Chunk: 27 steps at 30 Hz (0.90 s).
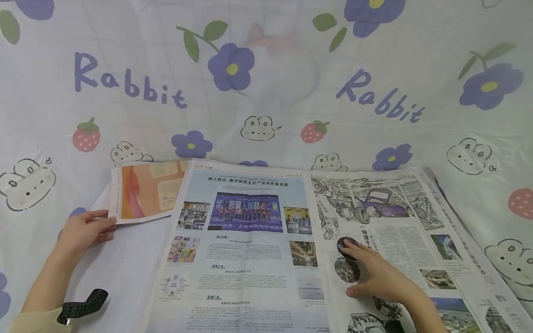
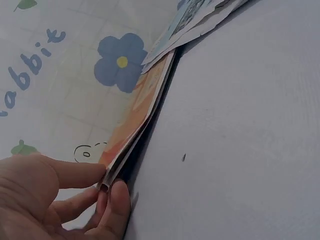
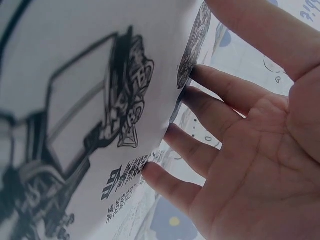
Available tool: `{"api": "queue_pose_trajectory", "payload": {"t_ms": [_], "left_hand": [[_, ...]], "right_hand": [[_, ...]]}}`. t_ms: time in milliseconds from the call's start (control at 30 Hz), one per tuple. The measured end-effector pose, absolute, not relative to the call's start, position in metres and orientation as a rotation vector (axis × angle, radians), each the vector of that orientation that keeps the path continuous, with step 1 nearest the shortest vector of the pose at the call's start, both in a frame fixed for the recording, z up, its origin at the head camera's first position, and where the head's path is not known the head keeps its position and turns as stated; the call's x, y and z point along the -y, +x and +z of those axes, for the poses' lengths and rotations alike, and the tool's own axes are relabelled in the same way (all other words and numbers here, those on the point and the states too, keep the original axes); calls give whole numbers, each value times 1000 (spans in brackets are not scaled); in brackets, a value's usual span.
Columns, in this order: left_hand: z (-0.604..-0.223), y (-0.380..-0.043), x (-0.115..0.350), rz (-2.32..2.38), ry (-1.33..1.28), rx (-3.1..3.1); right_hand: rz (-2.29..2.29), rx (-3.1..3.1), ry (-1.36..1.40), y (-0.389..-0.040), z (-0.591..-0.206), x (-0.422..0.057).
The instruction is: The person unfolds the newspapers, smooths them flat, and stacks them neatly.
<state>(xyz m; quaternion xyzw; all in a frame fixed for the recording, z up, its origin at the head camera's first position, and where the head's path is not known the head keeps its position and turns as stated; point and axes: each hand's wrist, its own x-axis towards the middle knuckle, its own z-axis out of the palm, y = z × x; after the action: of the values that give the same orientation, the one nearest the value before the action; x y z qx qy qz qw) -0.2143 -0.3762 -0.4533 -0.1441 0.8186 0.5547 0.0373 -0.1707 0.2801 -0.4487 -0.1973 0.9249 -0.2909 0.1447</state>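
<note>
An open newspaper is spread across the middle and right in the head view, with colour photos and a car drawing on its right page. From beneath its left edge juts an orange-printed newspaper section. My left hand pinches the lower left corner of that section between thumb and fingers; the left wrist view shows the layered edges of the orange section there. On the right page my right hand touches the paper with its fingertips, fingers spread and fairly straight, as the right wrist view also shows.
A white surface lies under the papers at the left. Behind stands a pale curtain printed with flowers, rabbits and strawberries. A black strap mount sits on my left wrist.
</note>
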Motion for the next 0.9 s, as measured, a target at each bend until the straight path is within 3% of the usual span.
{"api": "queue_pose_trajectory", "payload": {"t_ms": [300, 567, 900], "left_hand": [[-454, -211, 381, 2039, -528, -2359], [-457, -215, 389, 2218, -405, -2125], [-460, -199, 379, 1984, -422, -2300]], "right_hand": [[-820, -2681, -571, -170, -449, -279], [-817, -2696, -584, -169, -448, -279], [-805, -2705, -575, -169, -449, -280]]}}
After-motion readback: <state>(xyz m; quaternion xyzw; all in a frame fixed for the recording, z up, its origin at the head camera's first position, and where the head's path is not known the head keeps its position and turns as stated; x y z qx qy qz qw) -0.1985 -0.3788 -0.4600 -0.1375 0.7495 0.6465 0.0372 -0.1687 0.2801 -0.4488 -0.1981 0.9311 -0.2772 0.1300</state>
